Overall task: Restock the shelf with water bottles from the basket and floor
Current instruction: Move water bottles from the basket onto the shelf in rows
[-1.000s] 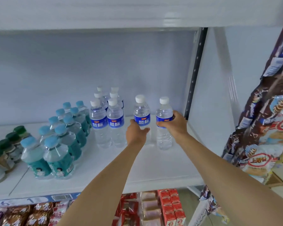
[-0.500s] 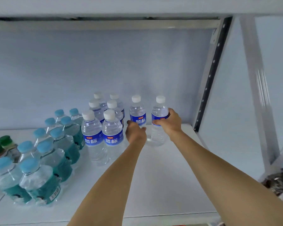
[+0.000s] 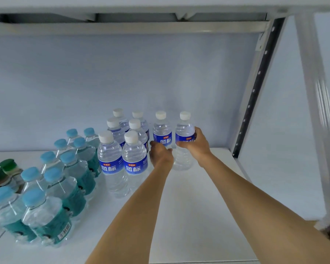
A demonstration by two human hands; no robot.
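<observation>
A view from the person's head looked down onto a white shelf [image 3: 198, 216] with a pale back wall. Both bare arms reached in from 6 o'clock toward the rear of the board.

The left hand [image 3: 161, 155] was curled round the lower body of a blue-labelled water bottle [image 3: 162, 128], fingers wrapped about it, so the hand hid the bottle's base. The right hand [image 3: 195, 144] gripped a second water bottle [image 3: 185, 128] at its label, thumb in front and fingers round the far side. This one's base seemed to rest on the shelf. Both bottles stood upright with white caps, just beside each other at 12 o'clock, close to the back wall.

Holding each bottle by its body probably kept it steady while it was pushed deep, leaving the front of the shelf free for more stock.

At 11 o'clock, touching or nearly touching the left-hand bottle, stood a block of matching white-capped bottles [image 3: 122, 161] in two columns; the new pair seemed to extend that block to the right, labels facing forward. At 9 o'clock were blue-capped bottles with teal labels [image 3: 65, 183], and at the far left edge green-capped bottles [image 3: 6, 168]. A metal upright [image 3: 255, 88] rose at 2 o'clock.

The basket and floor were out of view.
</observation>
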